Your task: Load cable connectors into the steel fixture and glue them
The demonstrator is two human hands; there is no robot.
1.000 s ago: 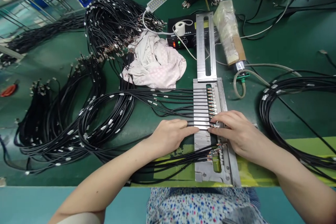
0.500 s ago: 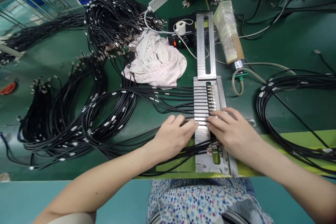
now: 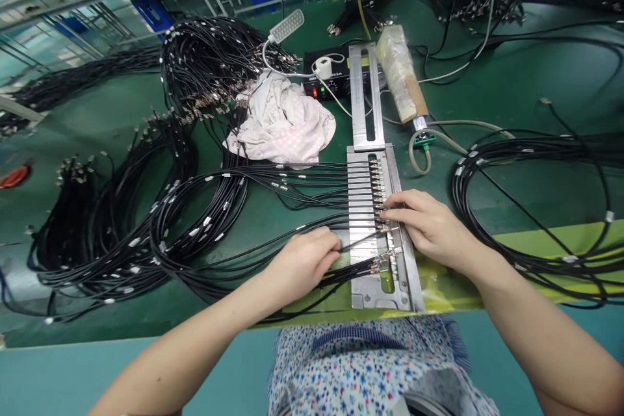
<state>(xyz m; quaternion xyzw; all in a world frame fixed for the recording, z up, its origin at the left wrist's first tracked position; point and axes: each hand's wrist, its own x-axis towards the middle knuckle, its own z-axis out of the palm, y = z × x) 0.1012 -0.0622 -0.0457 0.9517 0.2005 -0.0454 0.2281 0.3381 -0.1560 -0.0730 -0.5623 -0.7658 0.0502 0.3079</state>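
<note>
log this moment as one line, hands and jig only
left hand: over black coaxial cables | right hand: fingertips at cable connectors | slotted metal jig: connectors in a row

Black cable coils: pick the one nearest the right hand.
The coil right of the metal jig; the others lie left of the jig or farther back.

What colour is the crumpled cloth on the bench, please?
The crumpled cloth is whitish with pink dots, best seen in the head view.
</note>
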